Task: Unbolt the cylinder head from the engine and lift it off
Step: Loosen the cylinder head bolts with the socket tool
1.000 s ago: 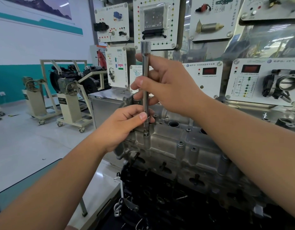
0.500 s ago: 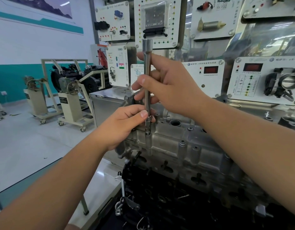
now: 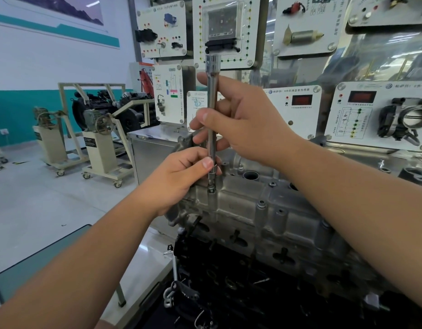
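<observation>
Head view: both hands (image 3: pixel 241 124) pinch the socket extension bar (image 3: pixel 212 110), upright, lower tip on a cylinder head (image 3: pixel 264 210) bolt.

One head-worn view only, wide-angle, looking forward and slightly down. Very near the hands: left hand (image 3: pixel 179 179) and right hand (image 3: pixel 245 122) fill the centre, forearms running out at the bottom corners. Faces the engine (image 3: pixel 264 224) close below, panels (image 3: pixel 297 108) behind, floor (image 3: pixel 39 205) far left.
</observation>
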A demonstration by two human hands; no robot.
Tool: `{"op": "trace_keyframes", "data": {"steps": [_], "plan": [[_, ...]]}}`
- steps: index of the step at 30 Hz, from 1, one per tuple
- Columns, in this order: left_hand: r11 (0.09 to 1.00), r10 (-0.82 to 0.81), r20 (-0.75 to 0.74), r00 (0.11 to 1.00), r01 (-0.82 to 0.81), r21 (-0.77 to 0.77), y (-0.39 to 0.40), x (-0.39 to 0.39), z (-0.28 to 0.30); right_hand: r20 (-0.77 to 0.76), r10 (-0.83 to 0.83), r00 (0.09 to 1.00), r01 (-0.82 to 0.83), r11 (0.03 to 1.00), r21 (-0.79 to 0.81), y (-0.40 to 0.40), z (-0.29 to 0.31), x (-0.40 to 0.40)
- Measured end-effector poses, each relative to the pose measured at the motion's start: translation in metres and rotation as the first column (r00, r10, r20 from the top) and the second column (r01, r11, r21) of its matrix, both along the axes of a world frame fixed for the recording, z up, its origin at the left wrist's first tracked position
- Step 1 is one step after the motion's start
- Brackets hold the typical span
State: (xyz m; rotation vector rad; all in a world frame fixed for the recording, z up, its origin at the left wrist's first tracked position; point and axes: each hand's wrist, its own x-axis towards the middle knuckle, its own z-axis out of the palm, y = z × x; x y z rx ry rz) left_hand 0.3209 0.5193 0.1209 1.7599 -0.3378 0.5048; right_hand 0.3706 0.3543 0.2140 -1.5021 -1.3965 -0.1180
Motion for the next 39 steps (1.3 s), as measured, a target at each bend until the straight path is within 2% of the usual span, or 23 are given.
{"op": "trace_keyframes", "data": {"steps": [8,14,32,39], "plan": [[0.997,-0.004,-0.015,1.000,0.005,0.076,-0.0002,-0.0017,-0.0008,0.025,-0.022,0.999,0.024,0.999,-0.049,0.0007,0.0015,0.0022],[1.000,0.011,0.013,1.000,-0.011,0.028,-0.0002,0.0015,-0.0020,0.032,-0.046,0.998,0.047,0.999,-0.010,-0.0011,-0.0002,-0.0002],[0.999,-0.001,-0.007,1.000,0.002,0.051,-0.0012,-0.0019,-0.0008,0.007,-0.002,1.000,0.003,1.000,-0.010,-0.0011,-0.0004,0.0005],[0.999,0.016,0.021,1.000,-0.017,0.032,-0.0042,-0.0008,-0.0001,0.043,-0.100,0.994,0.099,0.995,0.032,0.0006,0.0004,0.0046]]}}
